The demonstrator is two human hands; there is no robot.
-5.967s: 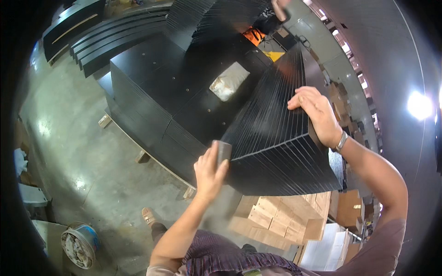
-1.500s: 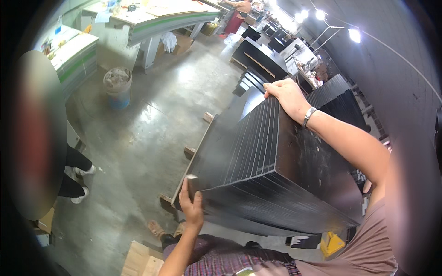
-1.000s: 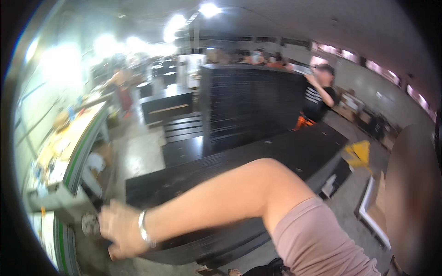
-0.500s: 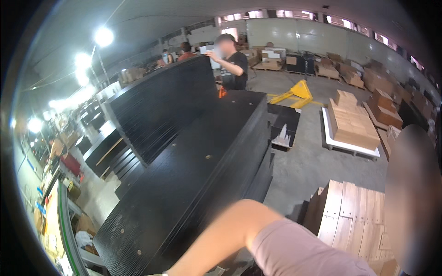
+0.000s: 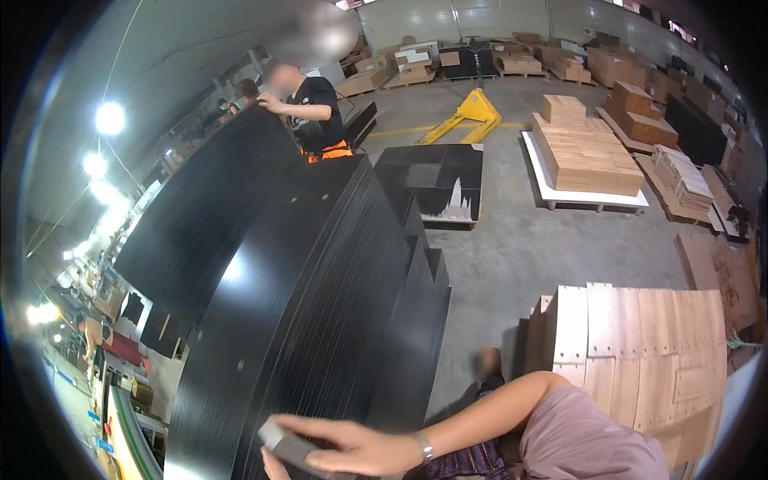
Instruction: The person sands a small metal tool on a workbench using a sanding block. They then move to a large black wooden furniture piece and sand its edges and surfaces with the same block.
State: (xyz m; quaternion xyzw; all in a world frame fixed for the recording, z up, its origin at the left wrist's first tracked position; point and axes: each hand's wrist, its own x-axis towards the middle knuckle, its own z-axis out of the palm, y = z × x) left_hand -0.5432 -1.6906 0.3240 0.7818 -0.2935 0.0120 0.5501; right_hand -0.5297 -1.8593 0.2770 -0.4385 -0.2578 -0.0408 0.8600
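My right hand [image 5: 356,448] comes in from the lower right, with a band around its wrist. Its fingers are wrapped around a small grey block with a pale end [image 5: 286,442], just above the near end of a tall stack of black panels [image 5: 256,296]. At the lower edge, fingertips that look like my left hand's [image 5: 274,466] show beside the block; the rest of that hand is out of frame. Whether they grip the block I cannot tell. The stack's top panel is glossy, with a few small round fittings.
Across the stack, a co-worker in a black shirt [image 5: 316,112] has a hand on an upright row of black panels [image 5: 192,176]. To the right stand light wooden boards [image 5: 632,328], a pallet of wooden pieces [image 5: 592,156] and a yellow pallet jack [image 5: 476,112]. Black panels [image 5: 428,176] lie low behind.
My view has swung to the right. My right forearm has shifted, and the hand with the grey block, out of frame before, now shows at the lower edge.
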